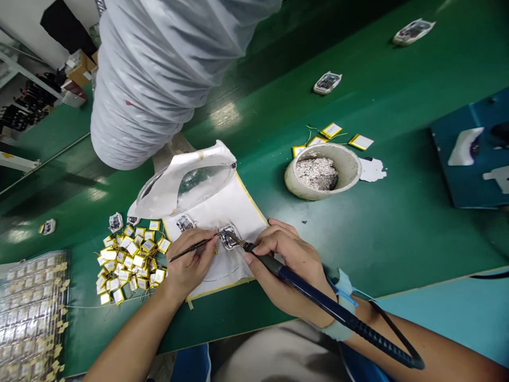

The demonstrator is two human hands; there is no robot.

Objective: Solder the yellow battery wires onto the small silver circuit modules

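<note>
green table (pixel 397 228) runs across the whole view. ribbed pale duct (pixel 159 69) comes down from the top, its lower end above a clear shield (pixel 207 183) with white covering. far left, a tray (pixel 32 313) with rows of small pale pieces, yellowish tabs along one side; far right, a blue board (pixel 445 185) bearing white parts. white sheet (pixel 248 209) with yellow edging lies on the table, partly under the shield. left of the sheet, a loose heap of yellow-edged packs (pixel 131 260); to its right, well apart, a round bowl (pixel 314 193) of silvery scraps. soldering iron (pixel 310 292) slants up from lower right, fingers of the right hand (pixel 294 270) wrapped around its grip. pale band (pixel 344 305) on the right wrist. left hand (pixel 193 268) pinches thin dark tweezers (pixel 191 249) between thumb and fingers. small circuit-filled case (pixel 229 237) sits on the sheet between the hands, both tool tips at it; exact contact cannot be made out. similar case (pixel 185 223) just beyond the left hand, on the sheet too. smallest: a few loose packs (pixel 331 130) with greenish wires, behind the bowl.
</note>
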